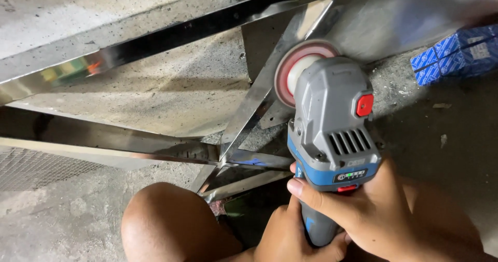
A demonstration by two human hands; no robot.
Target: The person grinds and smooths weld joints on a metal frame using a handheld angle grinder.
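Head view: both hands steady one angle grinder [332, 132] on the shiny steel frame [249, 106].

Grinding looks underway; a judgement: next needs steady pressure along the bar. Right hand [363, 210] wraps the body, fingers [316, 197] pressed together; left hand [290, 238] curls closed round the handle below. One pad [290, 75] sits beyond the fingertips, touching steel. One blue box [456, 52] lies far off.
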